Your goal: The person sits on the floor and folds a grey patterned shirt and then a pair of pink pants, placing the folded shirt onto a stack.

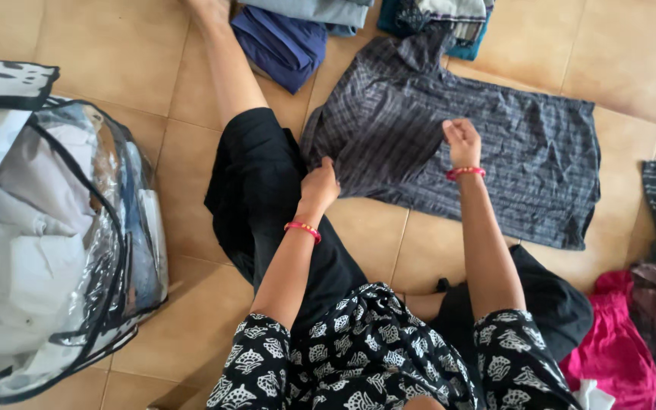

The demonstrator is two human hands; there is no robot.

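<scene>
Folding looks best done by pulling both edges taut before creasing. Left: clear zip storage bag [55,228], glossy plastic, stuffed with pale cloth. Left hand [319,184], grip pinched on the near hem of the grey checked shirt [510,152], which lies flat and wrinkled on the tiled floor [115,68]. Right hand [462,141], grip closed on a mid-shirt fold. Far right: soft pink garment [609,342].
</scene>
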